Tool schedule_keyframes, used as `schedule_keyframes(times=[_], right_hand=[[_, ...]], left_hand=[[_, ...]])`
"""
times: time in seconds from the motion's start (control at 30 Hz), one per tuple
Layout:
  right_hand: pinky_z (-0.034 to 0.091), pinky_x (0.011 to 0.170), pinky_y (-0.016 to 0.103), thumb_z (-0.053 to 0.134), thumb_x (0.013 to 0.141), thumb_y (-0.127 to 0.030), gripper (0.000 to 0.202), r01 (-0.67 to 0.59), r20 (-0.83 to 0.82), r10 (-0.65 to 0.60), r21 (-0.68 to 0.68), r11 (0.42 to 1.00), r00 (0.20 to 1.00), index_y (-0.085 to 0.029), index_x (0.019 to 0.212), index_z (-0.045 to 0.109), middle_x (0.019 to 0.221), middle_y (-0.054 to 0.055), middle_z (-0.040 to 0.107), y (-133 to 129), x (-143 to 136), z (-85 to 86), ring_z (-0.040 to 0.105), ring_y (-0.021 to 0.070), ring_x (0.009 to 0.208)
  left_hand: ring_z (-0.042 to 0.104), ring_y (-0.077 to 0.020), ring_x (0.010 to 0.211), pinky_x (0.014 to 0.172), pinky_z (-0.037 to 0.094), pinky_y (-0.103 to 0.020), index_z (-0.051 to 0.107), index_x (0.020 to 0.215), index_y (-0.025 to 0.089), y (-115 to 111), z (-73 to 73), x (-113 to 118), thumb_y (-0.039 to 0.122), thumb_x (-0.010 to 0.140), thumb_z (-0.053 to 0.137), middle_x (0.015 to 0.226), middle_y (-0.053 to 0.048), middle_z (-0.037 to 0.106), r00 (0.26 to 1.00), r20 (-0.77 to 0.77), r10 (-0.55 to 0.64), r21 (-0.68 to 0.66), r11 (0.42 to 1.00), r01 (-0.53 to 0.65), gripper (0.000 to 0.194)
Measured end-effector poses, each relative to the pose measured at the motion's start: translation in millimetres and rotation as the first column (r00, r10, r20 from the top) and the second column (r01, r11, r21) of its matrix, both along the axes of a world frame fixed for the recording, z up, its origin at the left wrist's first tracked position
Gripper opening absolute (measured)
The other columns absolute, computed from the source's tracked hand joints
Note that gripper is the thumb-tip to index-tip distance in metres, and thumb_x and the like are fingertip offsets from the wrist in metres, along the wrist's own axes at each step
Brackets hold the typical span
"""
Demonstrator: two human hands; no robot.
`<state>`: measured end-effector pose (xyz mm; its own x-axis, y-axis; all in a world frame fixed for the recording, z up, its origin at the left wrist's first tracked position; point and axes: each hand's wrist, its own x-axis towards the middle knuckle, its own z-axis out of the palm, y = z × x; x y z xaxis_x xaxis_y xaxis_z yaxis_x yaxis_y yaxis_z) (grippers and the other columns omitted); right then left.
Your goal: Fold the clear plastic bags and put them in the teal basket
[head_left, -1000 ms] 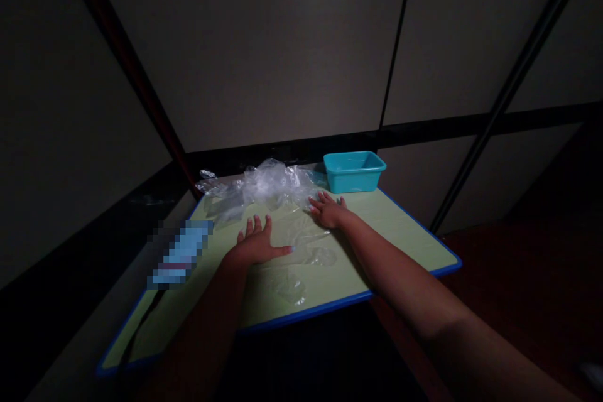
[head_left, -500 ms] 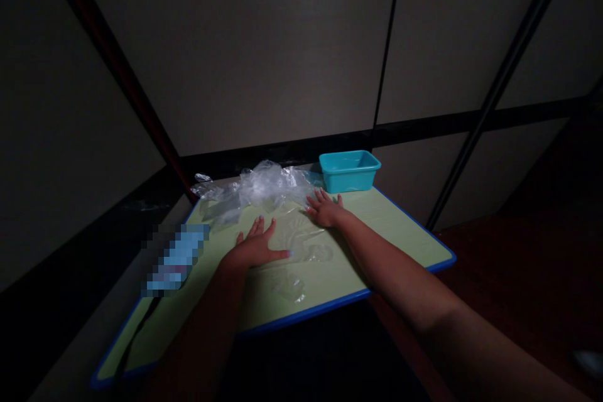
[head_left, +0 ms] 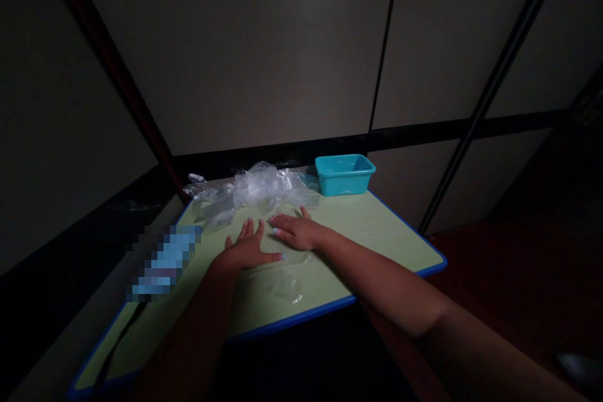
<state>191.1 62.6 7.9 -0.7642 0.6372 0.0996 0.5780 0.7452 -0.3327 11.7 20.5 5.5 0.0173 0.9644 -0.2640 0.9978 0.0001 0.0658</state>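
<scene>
Bench: I work in dim light at a pale green bench [head_left: 386, 232] with a blue edge, set close to dark-seamed panels.
Clear film: A thin, wrinkled sheet [head_left: 285, 282] lies flat between the bench's middle and its near edge; whether it joins the heap beyond, I cannot tell.
Left hand: My left hand [head_left: 245, 252] lies palm down at the film's left side, fingers spread wide, thumb out over the sheet, gripping nothing.
Right hand: My right hand [head_left: 298, 233] rests on the film close by, palm down and open, fingers pointing left, holding nothing.
Moment: Both palms appear to be smoothing the sheet; moving such film without fresh creases calls for light, even pressure.
Crumpled plastic: A clear heap [head_left: 259, 185] lines the far edge toward the far-left corner.
Teal tub: It [head_left: 343, 183] sits upright near the far-right corner.
Blue item: Blurred, it [head_left: 167, 260] lies by the left edge, a dark strap [head_left: 120, 339] trailing toward the near-left corner.
</scene>
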Motion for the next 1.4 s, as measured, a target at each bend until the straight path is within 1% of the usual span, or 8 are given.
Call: schedule_keyframes(times=[0.2, 0.33, 0.43, 0.57, 0.67, 0.9, 1.23, 1.4], right_hand=[[-0.004, 0.104, 0.063, 0.02, 0.093, -0.051, 0.055, 0.149, -0.002, -0.15, -0.045, 0.988, 0.989, -0.025, 0.14, 0.033, 0.144, 0.006, 0.034, 20.2, 10.8, -6.8, 0.025, 0.0271, 0.134], [-0.006, 0.104, 0.062, 0.018, 0.094, -0.05, 0.055, 0.19, 0.055, -0.187, -0.047, 0.981, 0.981, -0.026, 0.141, 0.03, 0.148, 0.004, 0.027, 30.0, 15.6, -10.2, 0.02, 0.0262, 0.136], [-0.008, 0.103, 0.063, 0.016, 0.094, -0.051, 0.055, 0.197, 0.072, -0.195, -0.014, 0.98, 0.978, -0.027, 0.142, 0.027, 0.15, 0.003, 0.02, 28.7, 15.7, -7.9, 0.015, 0.0262, 0.138], [-0.01, 0.102, 0.063, 0.017, 0.094, -0.049, 0.055, 0.131, 0.068, -0.132, 0.029, 0.991, 0.989, -0.027, 0.144, 0.021, 0.151, 0.003, 0.016, 14.2, 9.9, -1.5, 0.011, 0.0258, 0.138], [-0.01, 0.101, 0.064, 0.018, 0.094, -0.048, 0.055, 0.005, 0.083, -0.005, 0.0, 1.0, 0.997, -0.027, 0.145, 0.018, 0.15, 0.003, 0.018, 0.5, 2.3, 0.8, 0.013, 0.0242, 0.138], [-0.006, 0.102, 0.064, 0.015, 0.094, -0.051, 0.055, -0.093, 0.115, 0.1, -0.063, 0.994, 0.988, -0.028, 0.143, 0.024, 0.15, 0.004, 0.021, -5.8, -4.0, -2.2, 0.014, 0.0235, 0.138], [0.001, 0.101, 0.066, 0.014, 0.092, -0.054, 0.056, 0.093, 0.186, -0.081, -0.058, 0.994, 0.979, -0.033, 0.143, 0.019, 0.152, -0.001, 0.013, 16.7, 9.7, -4.4, 0.007, 0.0245, 0.139], [0.003, 0.101, 0.066, 0.014, 0.091, -0.056, 0.057, 0.21, 0.249, -0.193, -0.042, 0.977, 0.949, -0.034, 0.144, 0.016, 0.152, -0.001, 0.007, 26.5, 19.0, -2.8, 0.004, 0.0253, 0.139]], left_hand=[[-0.014, -0.0332, 0.136, 0.103, 0.009, -0.062, -0.007, 0.145, 0.02, -2.3, 1.8, 2.0, 0.078, 0.056, 0.053, 0.146, -0.016, -0.02, 0.999, 0.025, -0.036, -0.049, 0.998, 0.038, 0.121], [-0.013, -0.0339, 0.136, 0.103, 0.01, -0.062, -0.005, 0.145, 0.022, -5.2, 3.5, 6.6, 0.081, 0.056, 0.05, 0.147, -0.016, -0.018, 0.999, 0.032, -0.006, -0.041, 0.999, 0.008, 0.121], [-0.01, -0.0318, 0.137, 0.104, 0.01, -0.061, -0.002, 0.146, 0.019, -3.9, 4.7, 7.1, 0.08, 0.065, 0.04, 0.149, -0.017, -0.012, 0.998, 0.043, 0.046, 0.027, 0.999, -0.047, 0.109], [-0.004, -0.0249, 0.139, 0.106, 0.01, -0.058, 0.008, 0.146, 0.017, 2.8, 2.9, 0.5, 0.061, 0.086, 0.015, 0.151, -0.012, -0.003, 0.987, 0.058, 0.147, 0.145, 0.977, -0.154, 0.075], [-0.005, -0.0238, 0.139, 0.105, 0.008, -0.06, 0.008, 0.146, 0.017, 6.5, -0.7, -3.1, 0.053, 0.089, 0.012, 0.152, -0.011, -0.005, 0.969, 0.05, 0.243, 0.162, 0.955, -0.248, 0.068], [-0.006, -0.0278, 0.139, 0.104, 0.01, -0.063, 0.005, 0.146, 0.021, 6.3, -5.3, 3.1, 0.065, 0.083, 0.016, 0.151, -0.012, -0.006, 0.962, 0.09, 0.259, 0.077, 0.961, -0.266, 0.078], [-0.014, -0.0332, 0.136, 0.1, 0.007, -0.067, -0.004, 0.145, 0.023, 3.5, -3.3, 2.0, 0.086, 0.058, 0.039, 0.148, -0.016, -0.017, 0.971, 0.084, 0.222, 0.026, 0.974, -0.225, 0.116], [-0.014, -0.0348, 0.136, 0.1, 0.008, -0.067, -0.004, 0.145, 0.023, 1.4, -0.2, 2.3, 0.087, 0.053, 0.042, 0.148, -0.017, -0.017, 0.973, 0.088, 0.211, 0.022, 0.977, -0.214, 0.121]])
